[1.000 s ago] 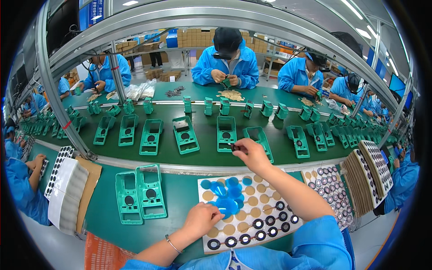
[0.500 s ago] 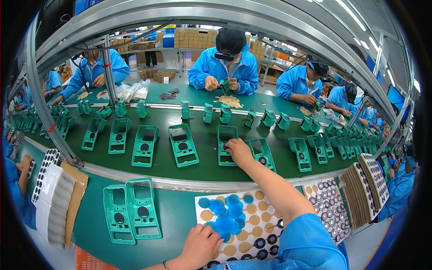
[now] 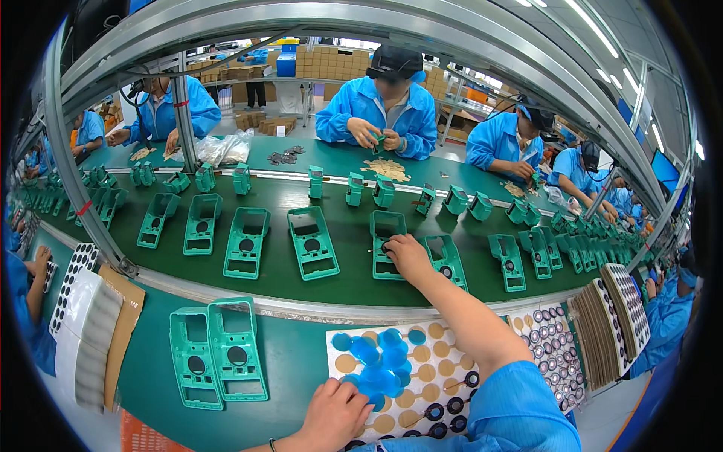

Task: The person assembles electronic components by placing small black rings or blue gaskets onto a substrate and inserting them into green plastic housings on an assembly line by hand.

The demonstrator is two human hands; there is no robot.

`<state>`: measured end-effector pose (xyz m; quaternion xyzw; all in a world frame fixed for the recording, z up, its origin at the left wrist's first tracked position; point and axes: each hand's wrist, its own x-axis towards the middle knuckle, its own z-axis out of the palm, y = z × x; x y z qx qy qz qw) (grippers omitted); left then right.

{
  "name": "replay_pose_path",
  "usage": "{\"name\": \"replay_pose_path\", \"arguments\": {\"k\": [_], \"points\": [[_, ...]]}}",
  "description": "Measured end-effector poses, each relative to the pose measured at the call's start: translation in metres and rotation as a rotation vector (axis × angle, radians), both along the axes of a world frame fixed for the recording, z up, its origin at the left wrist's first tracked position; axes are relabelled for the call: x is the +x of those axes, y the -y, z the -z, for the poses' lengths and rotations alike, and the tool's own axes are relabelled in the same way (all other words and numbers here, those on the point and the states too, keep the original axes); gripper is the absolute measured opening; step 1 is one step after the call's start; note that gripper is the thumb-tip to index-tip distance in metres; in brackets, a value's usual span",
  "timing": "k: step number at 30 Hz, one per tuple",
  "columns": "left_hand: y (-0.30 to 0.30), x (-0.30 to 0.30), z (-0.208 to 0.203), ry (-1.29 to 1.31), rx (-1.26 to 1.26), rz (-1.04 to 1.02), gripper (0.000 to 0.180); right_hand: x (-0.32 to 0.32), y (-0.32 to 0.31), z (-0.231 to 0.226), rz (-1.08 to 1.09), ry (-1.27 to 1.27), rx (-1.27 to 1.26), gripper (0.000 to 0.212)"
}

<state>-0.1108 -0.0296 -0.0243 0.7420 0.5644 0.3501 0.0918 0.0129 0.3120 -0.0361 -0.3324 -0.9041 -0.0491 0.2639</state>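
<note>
My right hand (image 3: 410, 258) reaches over the belt to a green plastic housing (image 3: 388, 218). Its closed fingertips press at the round seat, where part of a black round disc (image 3: 386, 246) shows; the rest is hidden under the fingers. My left hand (image 3: 337, 413) lies on a white sheet (image 3: 337, 364), fingers slightly spread, beside loose blue translucent film circles (image 3: 388, 361). Tan round spots and several black rings with tabs (image 3: 434, 411) also cover that sheet. Two green housings (image 3: 197, 331) with black discs fitted lie on the bench to the left.
More green housings (image 3: 312, 242) stand along the belt, with smaller green parts (image 3: 354, 188) behind them. A metal rail (image 3: 301, 307) separates belt and bench. Stacked sheets (image 3: 595, 331) stand at right, white trays (image 3: 90, 324) at left. Co-workers (image 3: 376, 113) sit opposite.
My right hand and the housing under it have shifted slightly right together, along with the nearby belt housings. My left hand stays nearly still. The person opposite has brought both hands together around a green part.
</note>
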Motion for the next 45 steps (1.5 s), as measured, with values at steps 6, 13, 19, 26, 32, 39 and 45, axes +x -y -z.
{"name": "replay_pose_path", "arguments": {"k": [6,13,19,26,32,39,45], "points": [[-0.001,0.0,0.0,-0.005,0.002,0.004,0.012,0.005,-0.004,0.001,-0.02,0.045,-0.01,0.017],[-0.001,-0.001,0.002,-0.016,-0.005,-0.009,0.012,0.005,-0.004,0.004,0.004,-0.004,0.012,0.017],[-0.001,-0.002,0.006,-0.052,-0.021,-0.013,0.013,0.006,-0.002,-0.001,0.048,-0.035,0.021,0.019],[-0.002,-0.002,0.006,-0.071,-0.012,-0.02,0.013,0.012,-0.004,-0.004,0.076,0.003,0.1,0.017],[-0.002,-0.002,0.007,-0.061,-0.028,-0.022,0.012,0.022,-0.01,0.002,0.052,-0.055,0.073,0.017],[-0.002,-0.003,0.005,-0.061,-0.045,-0.011,0.012,0.025,-0.01,0.014,-0.004,-0.215,0.044,0.018],[-0.002,-0.002,0.003,-0.058,-0.062,-0.009,0.012,0.026,-0.01,0.015,0.002,-0.224,0.062,0.017]]}}
